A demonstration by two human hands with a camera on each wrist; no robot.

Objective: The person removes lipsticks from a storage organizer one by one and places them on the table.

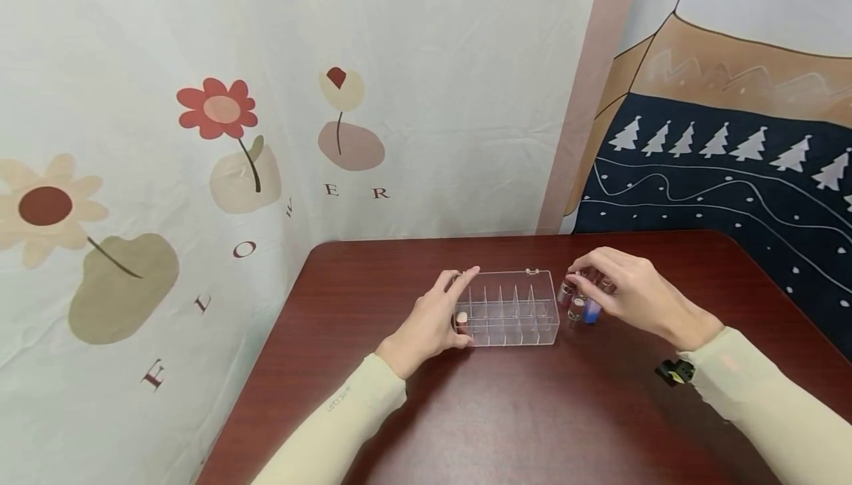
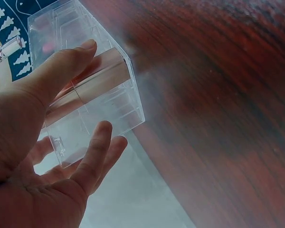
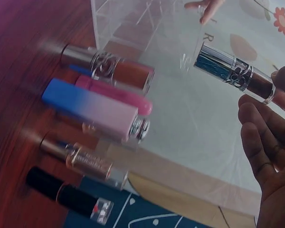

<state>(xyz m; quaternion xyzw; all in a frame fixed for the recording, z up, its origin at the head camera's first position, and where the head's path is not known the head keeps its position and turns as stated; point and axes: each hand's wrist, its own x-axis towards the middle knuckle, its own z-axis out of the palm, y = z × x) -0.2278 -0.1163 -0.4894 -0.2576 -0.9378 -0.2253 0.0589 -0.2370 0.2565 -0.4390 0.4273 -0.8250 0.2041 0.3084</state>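
Observation:
A clear plastic box with many compartments [image 1: 509, 336] lies on the table. My left hand [image 1: 429, 320] holds its left end, thumb at the front edge and fingers toward the back. A single tube with a pale top [image 1: 462, 319] stands in a left-end compartment; the left wrist view shows it as a brownish, shiny tube [image 2: 107, 76] behind the clear wall. To the right of the box, my right hand [image 1: 632, 291] pinches a lip gloss tube [image 3: 233, 72] with a shiny silver cap, raised above the other tubes. My right fingers partly cover the group in the head view.
Several lip tubes stand close together right of the box: a silver-capped gloss [image 3: 114, 71], a blue-to-pink one [image 3: 90, 108], a pink one [image 3: 140, 104], a clear gold-toned one [image 3: 88, 161] and a black-capped one [image 3: 61, 192]. Printed cloths hang behind the red-brown table [image 1: 506, 418].

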